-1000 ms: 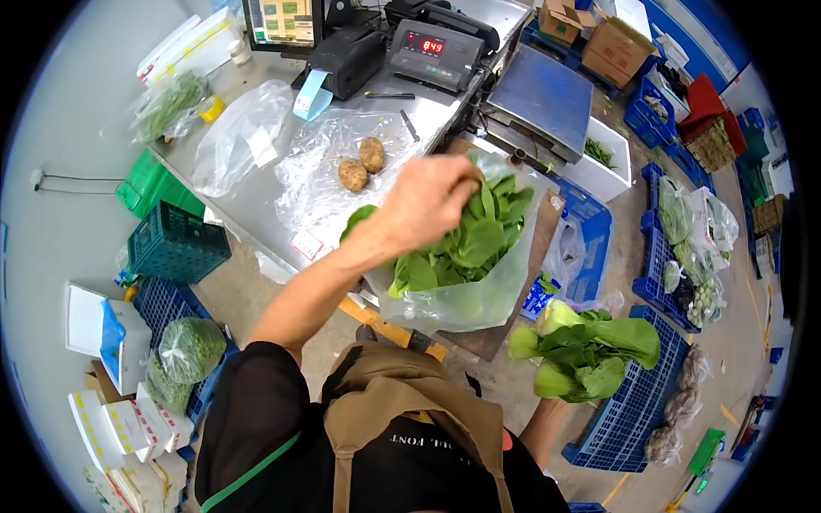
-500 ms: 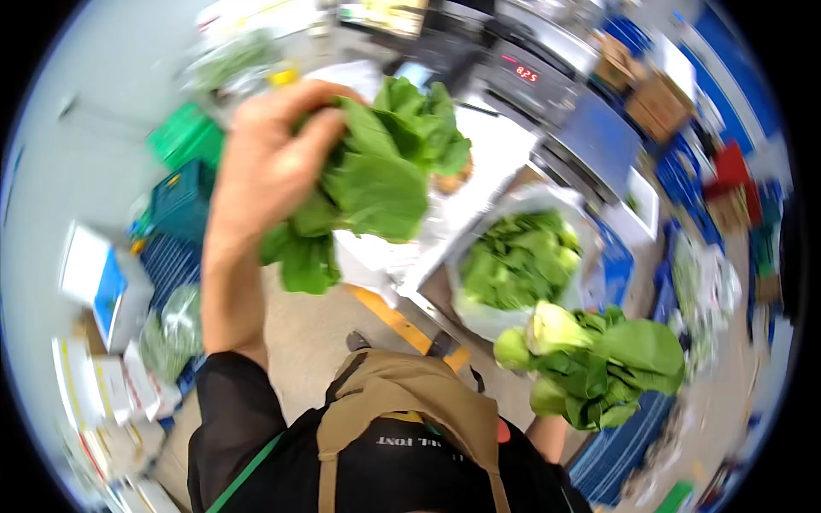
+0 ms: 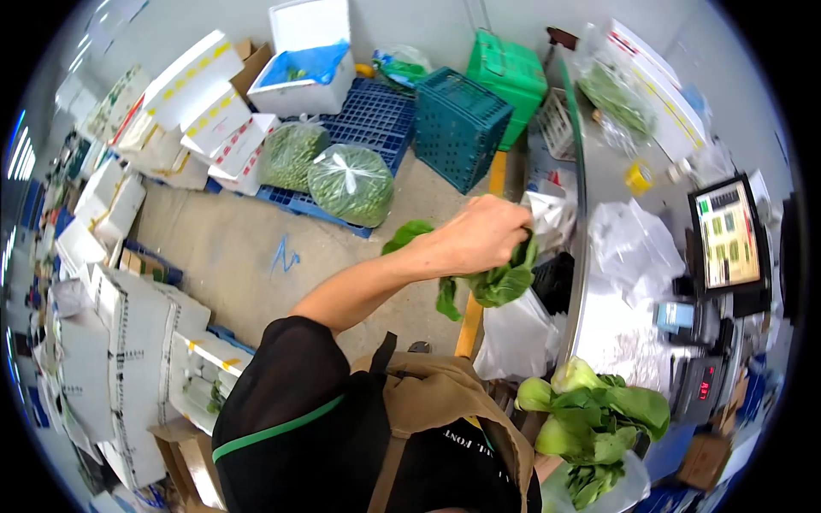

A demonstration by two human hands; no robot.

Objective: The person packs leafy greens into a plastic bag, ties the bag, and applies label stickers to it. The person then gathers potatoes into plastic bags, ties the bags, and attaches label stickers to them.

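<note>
My left hand [image 3: 489,239] is closed around leafy greens [image 3: 500,280], whose dark leaves hang below and behind the fist over the floor. At the lower right, several heads of bok choy [image 3: 590,415] with pale bases and broad green leaves are held up by my right hand, which is hidden beneath them; only part of the wrist shows. Under that bunch, a clear plastic bag [image 3: 629,489] with more greens is partly covered. The metal table [image 3: 616,342] lies just beyond both hands.
On the table are a crumpled plastic bag [image 3: 633,244], a touchscreen [image 3: 729,235] and a scale display [image 3: 703,382]. Across the floor stand a teal crate [image 3: 462,124], a green bin [image 3: 509,81] and a blue pallet [image 3: 363,120] with bagged green produce [image 3: 351,184]. Foam boxes [image 3: 128,359] line the left.
The view has swung left, bringing the pallet and crates into the middle. Both hands still hold their greens; the left now hangs over the floor beside the table.
</note>
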